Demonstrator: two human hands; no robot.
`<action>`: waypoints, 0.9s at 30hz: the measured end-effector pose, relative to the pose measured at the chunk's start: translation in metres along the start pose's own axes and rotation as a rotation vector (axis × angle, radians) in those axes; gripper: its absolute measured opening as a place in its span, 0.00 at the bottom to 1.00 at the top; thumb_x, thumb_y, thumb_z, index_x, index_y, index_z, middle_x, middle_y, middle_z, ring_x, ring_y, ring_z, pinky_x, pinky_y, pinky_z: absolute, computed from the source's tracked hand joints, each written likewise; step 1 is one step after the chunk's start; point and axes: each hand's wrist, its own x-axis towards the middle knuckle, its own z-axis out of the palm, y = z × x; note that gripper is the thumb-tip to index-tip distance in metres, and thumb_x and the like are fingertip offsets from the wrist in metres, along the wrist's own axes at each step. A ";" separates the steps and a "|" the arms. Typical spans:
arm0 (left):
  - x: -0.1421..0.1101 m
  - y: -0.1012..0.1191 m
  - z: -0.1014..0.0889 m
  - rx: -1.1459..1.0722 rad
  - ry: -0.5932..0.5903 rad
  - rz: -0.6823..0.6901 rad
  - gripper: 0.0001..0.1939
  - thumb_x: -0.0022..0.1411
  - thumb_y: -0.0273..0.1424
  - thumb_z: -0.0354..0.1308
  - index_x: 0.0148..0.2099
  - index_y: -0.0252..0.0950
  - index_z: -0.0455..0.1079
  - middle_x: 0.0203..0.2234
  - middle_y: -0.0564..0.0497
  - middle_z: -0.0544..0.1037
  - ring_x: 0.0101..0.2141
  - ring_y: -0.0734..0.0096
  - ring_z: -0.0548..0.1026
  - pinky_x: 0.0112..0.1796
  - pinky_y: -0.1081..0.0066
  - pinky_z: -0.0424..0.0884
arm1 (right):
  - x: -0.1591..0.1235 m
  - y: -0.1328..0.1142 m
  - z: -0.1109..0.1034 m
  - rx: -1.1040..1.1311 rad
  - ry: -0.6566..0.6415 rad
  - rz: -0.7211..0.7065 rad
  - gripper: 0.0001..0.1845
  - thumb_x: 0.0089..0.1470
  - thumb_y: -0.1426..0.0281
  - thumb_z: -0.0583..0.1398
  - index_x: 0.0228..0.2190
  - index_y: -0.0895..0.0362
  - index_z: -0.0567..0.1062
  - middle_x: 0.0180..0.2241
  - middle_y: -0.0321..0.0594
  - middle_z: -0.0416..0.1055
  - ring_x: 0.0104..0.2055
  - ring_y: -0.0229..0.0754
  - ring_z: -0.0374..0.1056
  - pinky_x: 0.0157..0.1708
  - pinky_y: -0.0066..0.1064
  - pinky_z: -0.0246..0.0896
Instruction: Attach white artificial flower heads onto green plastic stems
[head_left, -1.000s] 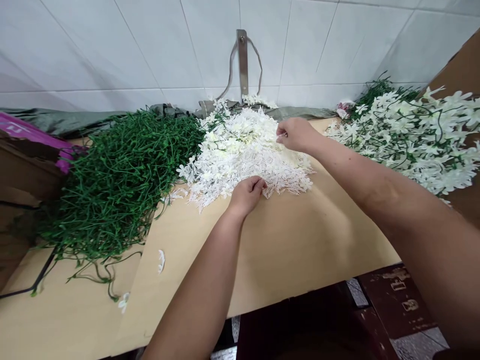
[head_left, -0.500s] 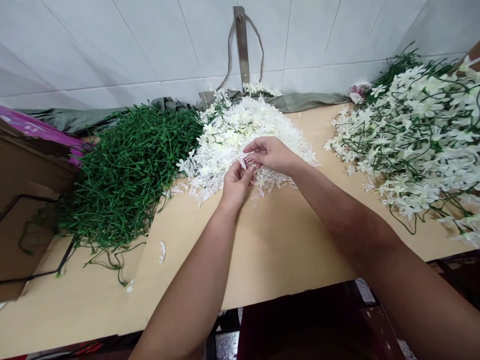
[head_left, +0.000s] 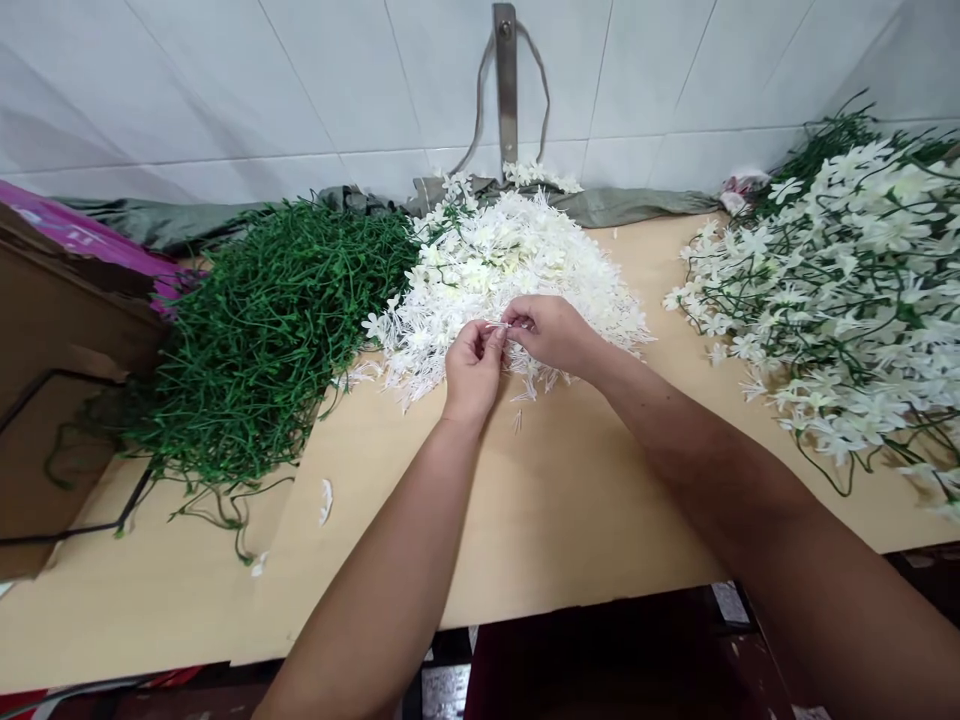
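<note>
My left hand (head_left: pixel 475 358) and my right hand (head_left: pixel 546 330) meet at the front of a heap of white artificial flower pieces (head_left: pixel 525 245). Between the fingertips of both hands is a thin white flower piece (head_left: pixel 496 324), partly covered by the fingers. Each hand is closed in a pinch on it. Beside the heap, to the left, lies a tangled pile of green plastic stems (head_left: pixel 277 330). On the right is a pile of white flowers on green stems (head_left: pixel 855 310).
A cardboard box (head_left: pixel 60 400) with a black wire frame and a purple bag (head_left: pixel 97 240) stands at the left. A metal bracket (head_left: pixel 506 90) is fixed to the tiled wall. A few white scraps (head_left: pixel 325 502) lie on the tan tabletop (head_left: pixel 570 530).
My right fingers have come down and closer to my left fingertips, and the white piece now lies flatter between them. The whole view has shifted slightly.
</note>
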 end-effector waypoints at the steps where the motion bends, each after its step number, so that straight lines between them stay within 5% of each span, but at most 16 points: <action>1: 0.000 -0.001 -0.001 -0.001 0.006 0.011 0.08 0.60 0.29 0.58 0.30 0.37 0.63 0.19 0.58 0.66 0.21 0.78 0.62 0.26 0.76 0.62 | 0.000 -0.003 -0.001 -0.046 0.006 -0.018 0.08 0.53 0.77 0.57 0.35 0.62 0.76 0.35 0.44 0.74 0.35 0.39 0.65 0.37 0.29 0.57; 4: 0.001 -0.004 -0.003 0.022 0.000 0.033 0.07 0.60 0.29 0.57 0.30 0.37 0.64 0.20 0.57 0.66 0.22 0.78 0.62 0.26 0.76 0.61 | 0.000 -0.013 -0.006 -0.206 -0.030 -0.063 0.09 0.54 0.77 0.57 0.36 0.63 0.76 0.40 0.49 0.73 0.39 0.42 0.65 0.39 0.30 0.56; 9: 0.004 -0.006 -0.004 0.028 0.019 0.002 0.06 0.61 0.27 0.55 0.30 0.36 0.64 0.22 0.56 0.69 0.21 0.79 0.61 0.25 0.77 0.60 | 0.003 -0.032 -0.016 -0.401 -0.283 -0.096 0.10 0.58 0.77 0.54 0.34 0.63 0.76 0.35 0.48 0.74 0.37 0.42 0.64 0.36 0.30 0.52; 19: 0.001 -0.006 -0.006 0.148 -0.003 0.099 0.06 0.62 0.27 0.51 0.37 0.36 0.69 0.26 0.52 0.71 0.25 0.75 0.66 0.28 0.74 0.63 | 0.031 -0.036 -0.025 -0.242 -0.045 -0.075 0.08 0.55 0.76 0.59 0.30 0.61 0.80 0.34 0.43 0.72 0.38 0.40 0.66 0.42 0.33 0.58; 23: 0.001 -0.009 -0.008 0.329 -0.021 0.124 0.07 0.59 0.26 0.53 0.28 0.37 0.63 0.22 0.53 0.67 0.25 0.73 0.64 0.29 0.72 0.60 | 0.049 -0.057 -0.005 -0.416 -0.036 -0.159 0.09 0.56 0.79 0.58 0.33 0.63 0.80 0.45 0.53 0.70 0.52 0.52 0.62 0.47 0.40 0.59; 27: -0.001 -0.008 -0.010 0.486 -0.031 0.144 0.11 0.58 0.24 0.53 0.24 0.38 0.59 0.21 0.53 0.66 0.26 0.71 0.65 0.29 0.70 0.59 | 0.060 -0.069 0.010 -0.651 -0.116 -0.174 0.20 0.51 0.89 0.50 0.37 0.65 0.78 0.43 0.57 0.71 0.51 0.55 0.64 0.45 0.43 0.61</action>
